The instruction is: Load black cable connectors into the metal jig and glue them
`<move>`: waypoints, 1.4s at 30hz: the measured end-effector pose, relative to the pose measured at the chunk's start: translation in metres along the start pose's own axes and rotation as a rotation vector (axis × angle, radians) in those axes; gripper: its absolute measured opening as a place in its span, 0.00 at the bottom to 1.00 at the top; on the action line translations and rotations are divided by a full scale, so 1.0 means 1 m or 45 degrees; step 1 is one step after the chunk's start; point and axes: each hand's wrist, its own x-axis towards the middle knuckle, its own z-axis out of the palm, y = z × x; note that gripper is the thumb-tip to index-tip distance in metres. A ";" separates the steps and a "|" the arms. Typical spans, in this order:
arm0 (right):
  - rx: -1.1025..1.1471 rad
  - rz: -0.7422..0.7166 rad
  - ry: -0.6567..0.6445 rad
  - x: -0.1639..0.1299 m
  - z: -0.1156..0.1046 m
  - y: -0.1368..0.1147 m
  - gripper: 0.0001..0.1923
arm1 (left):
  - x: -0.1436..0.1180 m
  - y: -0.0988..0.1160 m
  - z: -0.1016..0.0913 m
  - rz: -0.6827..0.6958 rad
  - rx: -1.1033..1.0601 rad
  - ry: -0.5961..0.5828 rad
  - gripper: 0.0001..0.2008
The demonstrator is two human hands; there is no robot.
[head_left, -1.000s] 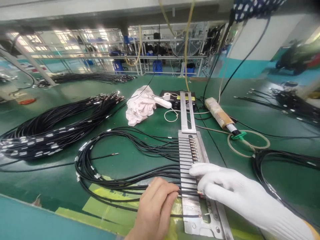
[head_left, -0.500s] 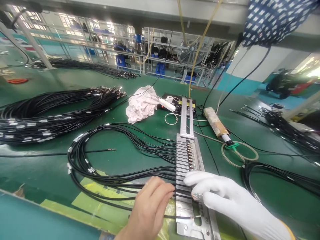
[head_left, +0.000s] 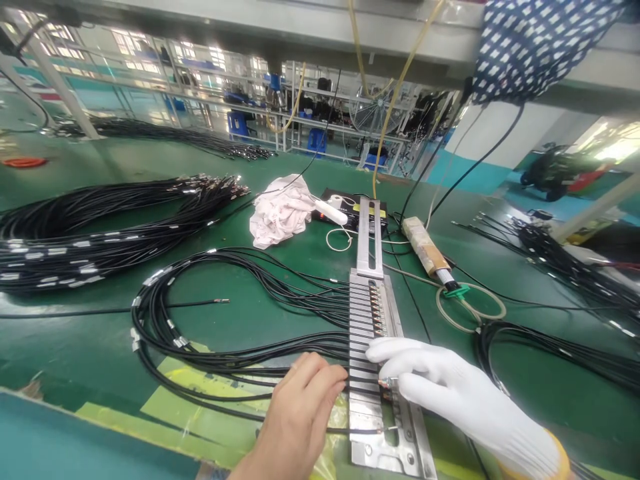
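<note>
My bare left hand (head_left: 307,410) is closed around a black cable (head_left: 363,389) at the left edge of a slotted metal fixture (head_left: 359,360). In its white glove, my right hand (head_left: 450,393) pinches a small metal connector (head_left: 390,383) at that cable's end, over the right side of the fixture. Several black cables (head_left: 300,300) lie in the slots above, and their metal terminals (head_left: 377,310) line up in a row. Below my hands, one more cable (head_left: 357,431) crosses the fixture with its bare tip exposed. My fingers partly hide the middle slots.
Coiled black cables (head_left: 100,233) lie at the left, others (head_left: 565,357) at the right. A crumpled pink cloth (head_left: 280,212) sits beside a black box (head_left: 335,207) at the back. A taped hot-tool-like handle (head_left: 425,247) rests right of the fixture. Yellow tape (head_left: 200,387) marks the front.
The view has shifted slightly. My right fingers and the connector have moved a little up and left relative to the fixture; my left hand keeps its grip.
</note>
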 end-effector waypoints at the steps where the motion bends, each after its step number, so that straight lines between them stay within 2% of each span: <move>1: 0.002 0.007 0.004 0.001 0.000 0.000 0.14 | 0.000 0.000 0.000 0.003 0.001 0.002 0.09; 6: 0.044 -0.032 0.105 0.003 -0.009 0.000 0.15 | 0.001 0.002 -0.002 0.081 0.036 0.028 0.09; 12: 0.136 -0.018 0.318 0.005 -0.018 -0.001 0.18 | 0.004 0.001 -0.002 0.253 0.154 -0.126 0.12; 22: 0.017 -0.057 0.272 0.003 -0.017 0.001 0.12 | -0.001 -0.009 0.001 0.478 0.514 -0.195 0.15; 25: -0.036 -0.033 0.279 0.003 -0.017 0.002 0.11 | -0.001 -0.011 0.001 0.492 0.566 -0.260 0.15; 30: -0.101 0.009 0.301 0.004 -0.014 -0.001 0.10 | 0.004 -0.009 0.000 0.499 0.523 -0.269 0.14; 33: -0.162 -0.010 0.322 0.003 -0.012 0.001 0.11 | 0.000 -0.013 0.004 0.424 0.463 -0.366 0.15; 36: -0.281 -0.021 0.353 0.002 -0.008 0.014 0.11 | -0.007 -0.017 0.008 0.331 0.385 -0.422 0.15; 39: -0.365 -0.042 0.365 0.003 -0.001 0.029 0.14 | -0.006 -0.012 0.009 0.306 0.365 -0.365 0.14; 42: -0.447 -0.032 0.384 0.008 0.005 0.026 0.18 | 0.006 -0.001 0.006 0.367 0.381 -0.261 0.17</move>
